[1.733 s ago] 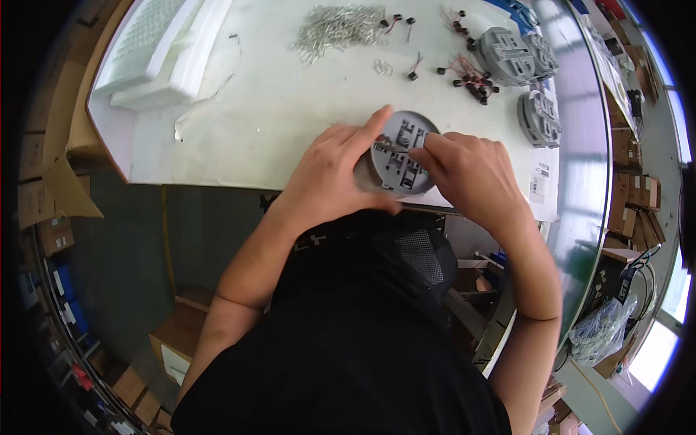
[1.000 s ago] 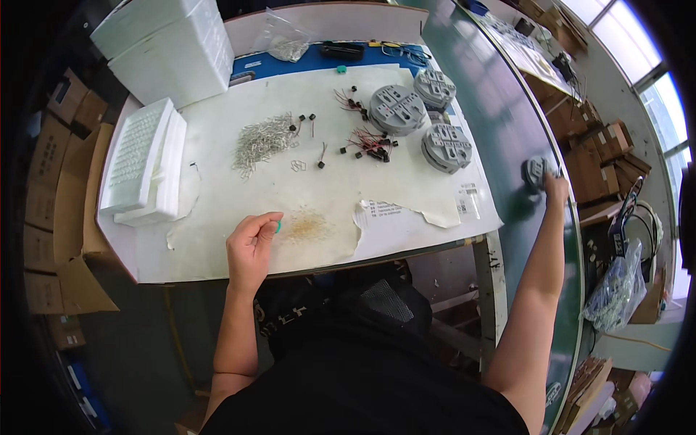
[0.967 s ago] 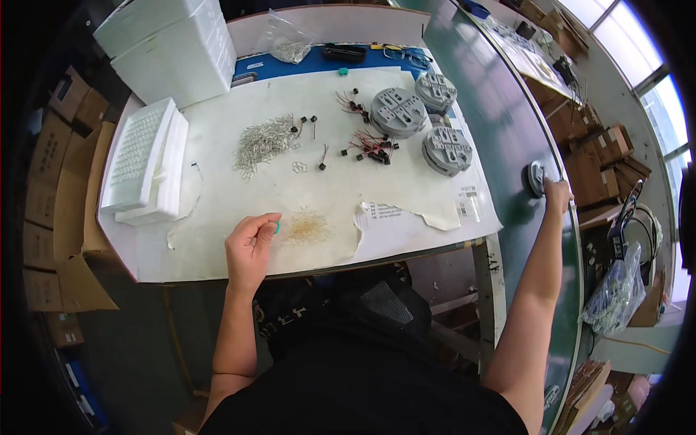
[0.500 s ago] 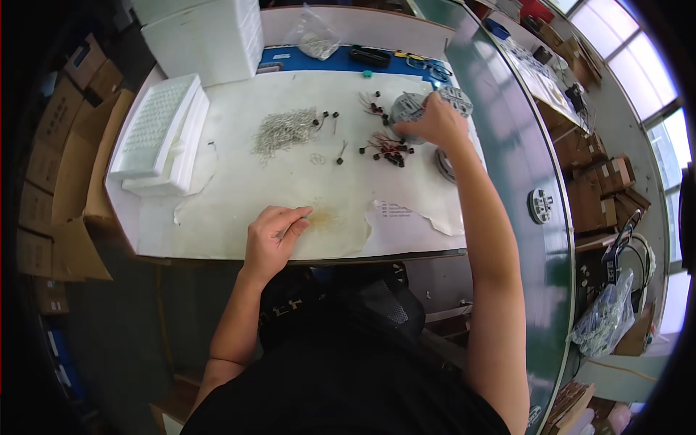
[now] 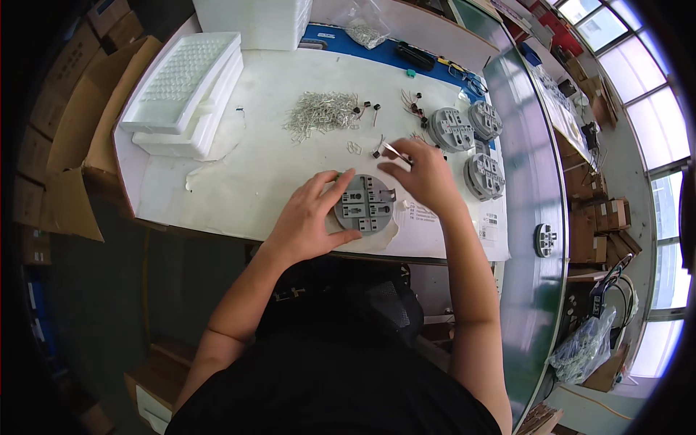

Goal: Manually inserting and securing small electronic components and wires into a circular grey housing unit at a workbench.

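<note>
A round grey slotted plastic disc (image 5: 355, 212) lies flat near the table's front edge. My left hand (image 5: 304, 221) is curled around its left side, thumb at the near rim and fingers at the far rim. A small green bit shows by those fingertips; what it belongs to is hidden. Just right of the disc and raised above it, my right hand (image 5: 426, 174) pinches a slim silvery tool (image 5: 396, 154), its kind too small to make out. Beyond the hands are a pile of small wire clips (image 5: 322, 114) and a black component with leads (image 5: 377, 154).
More grey discs stand at the right, in a near stack (image 5: 484, 176), a middle stack (image 5: 453, 129) and a far one (image 5: 486, 119). White foam trays (image 5: 181, 83) sit at the left beside an open cardboard box (image 5: 109, 116). A lone disc (image 5: 544, 240) rests on the green surface.
My right hand has come back from the disc stacks toward the front and now holds the slim tool. One disc now lies before me, with my left hand around it. The view has shifted.
</note>
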The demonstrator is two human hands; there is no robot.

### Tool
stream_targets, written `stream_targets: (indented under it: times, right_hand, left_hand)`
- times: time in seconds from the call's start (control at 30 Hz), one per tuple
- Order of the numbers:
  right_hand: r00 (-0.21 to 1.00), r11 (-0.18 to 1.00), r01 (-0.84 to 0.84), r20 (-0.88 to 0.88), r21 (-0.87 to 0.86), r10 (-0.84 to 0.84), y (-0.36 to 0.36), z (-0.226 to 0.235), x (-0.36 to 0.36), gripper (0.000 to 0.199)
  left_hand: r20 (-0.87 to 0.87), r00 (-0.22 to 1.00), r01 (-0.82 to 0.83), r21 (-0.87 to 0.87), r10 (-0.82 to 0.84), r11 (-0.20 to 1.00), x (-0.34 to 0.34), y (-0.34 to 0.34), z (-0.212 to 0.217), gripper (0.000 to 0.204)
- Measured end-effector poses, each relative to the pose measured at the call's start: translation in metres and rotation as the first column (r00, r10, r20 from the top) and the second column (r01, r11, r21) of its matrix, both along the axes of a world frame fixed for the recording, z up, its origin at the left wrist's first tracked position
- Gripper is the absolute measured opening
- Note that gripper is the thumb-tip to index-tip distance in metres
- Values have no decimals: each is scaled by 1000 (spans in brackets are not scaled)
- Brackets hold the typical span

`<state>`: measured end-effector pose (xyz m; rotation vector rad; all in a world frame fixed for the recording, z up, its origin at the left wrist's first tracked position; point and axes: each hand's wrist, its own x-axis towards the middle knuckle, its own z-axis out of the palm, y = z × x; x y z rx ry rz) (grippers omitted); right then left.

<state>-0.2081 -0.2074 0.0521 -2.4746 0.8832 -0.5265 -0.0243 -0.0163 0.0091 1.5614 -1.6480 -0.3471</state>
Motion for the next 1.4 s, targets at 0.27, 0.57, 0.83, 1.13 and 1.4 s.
stream_targets:
  times: [0.27,0.57,0.83,1.13,1.4]
  right_hand:
    - [997,993,9,76,115,-18,-23,-26,9,28]
    - [931,898,209,203,388,-305,-6,-31,-21,22]
    - [783,576,-267,522,772,-337,31,2,-17,24]
    - [778,650,-306,576,696,-251,54,-5,-24,23]
    - [826,860,-195,552,472,-115,77,6,-29,23]
  left_hand:
    - [75,995,60,42,-63,997,-2,0,-6,82]
    - [-88,986,140,-9,-140,990,3,-6,2,70]
    - [-221,974,-104,-203,57,974,0,-38,24,37]
    - [-249,964,34,-214,-88,976,-4,-39,41,16]
    - [-91,994,27,-364,-64,931,-8,-31,44,8]
